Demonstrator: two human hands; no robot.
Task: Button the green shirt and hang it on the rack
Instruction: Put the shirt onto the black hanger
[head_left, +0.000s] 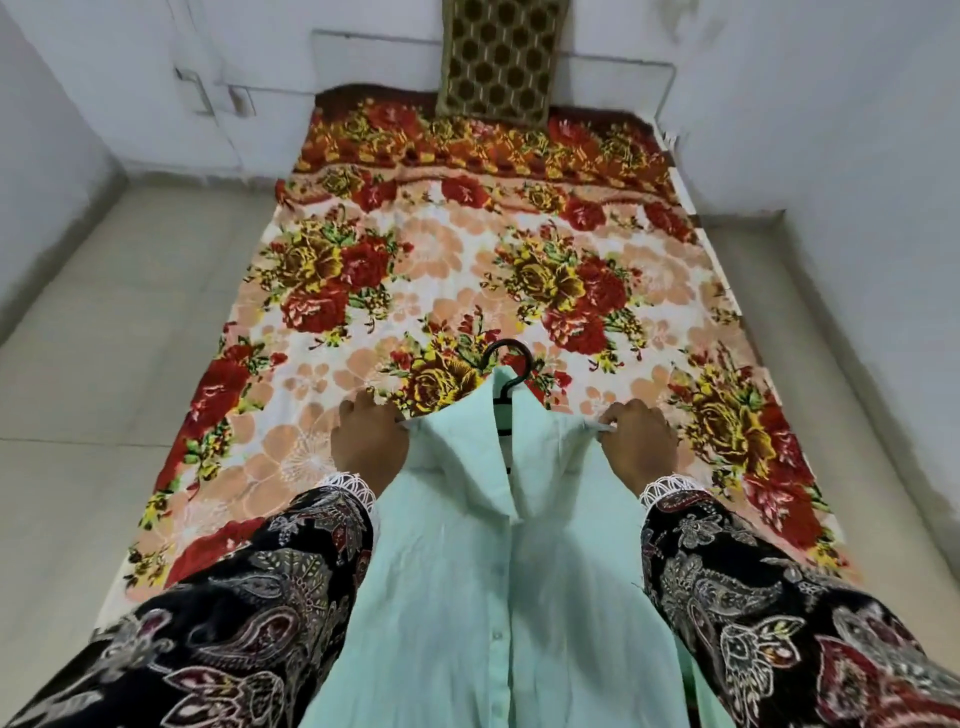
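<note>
Head view. The green shirt occupies the lower centre of the frame, held up over the near end of a floral bedspread. It is already mounted on a black hanger, whose hook shows just above the collar at centre frame. The placket appears closed along its visible length, with buttons running down the lower centre.

The left hand pinches the shirt's shoulder edge at left of centre; the right hand pinches the opposite shoulder edge at right of centre. Both have fingers curled round cloth.

Assessment: the fabric is thin, soft and light, and drapes freely; it will sag and may slide off the hanger ends if tilted. The hook is judged the firmest point to take hold for hanging. No rack is visible in this view.
</note>
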